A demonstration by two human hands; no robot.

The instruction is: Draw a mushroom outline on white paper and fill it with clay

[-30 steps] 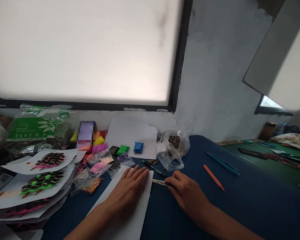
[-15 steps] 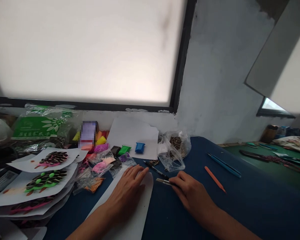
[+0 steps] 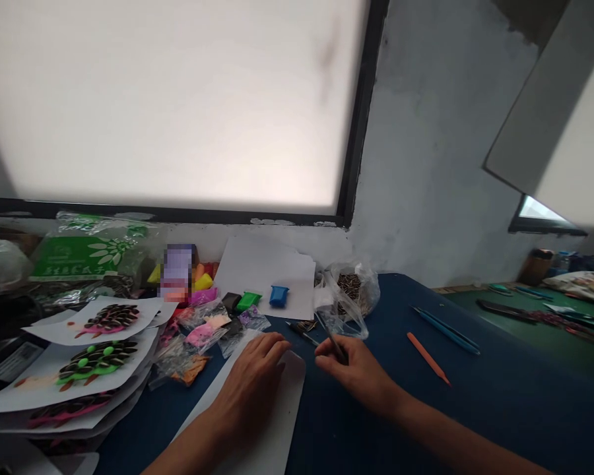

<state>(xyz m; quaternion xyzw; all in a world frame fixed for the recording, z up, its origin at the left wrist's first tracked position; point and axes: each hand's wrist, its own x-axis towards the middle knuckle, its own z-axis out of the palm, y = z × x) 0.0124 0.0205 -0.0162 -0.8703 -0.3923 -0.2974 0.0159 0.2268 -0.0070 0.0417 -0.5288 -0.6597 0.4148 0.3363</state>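
Observation:
My left hand lies palm down on a white sheet of paper, its fingers stretched out and empty. To the right of the sheet, my right hand is closed around a slim tool with a thin, flat, pale end. That end points up and away from me. What kind of tool it is, I cannot tell for sure. Just beyond both hands a dark pen lies on the blue tabletop, by a few loose seeds.
At left is a stack of papers with seed hedgehog pictures. Clay packets lie at the back, beside a bag of seeds. An orange pen-like tool and blue tweezers lie at right. A green table stands beyond.
My right hand has turned, so the slim tool that lay nearly flat toward the left now stands up and points away. My left hand has stayed on the paper.

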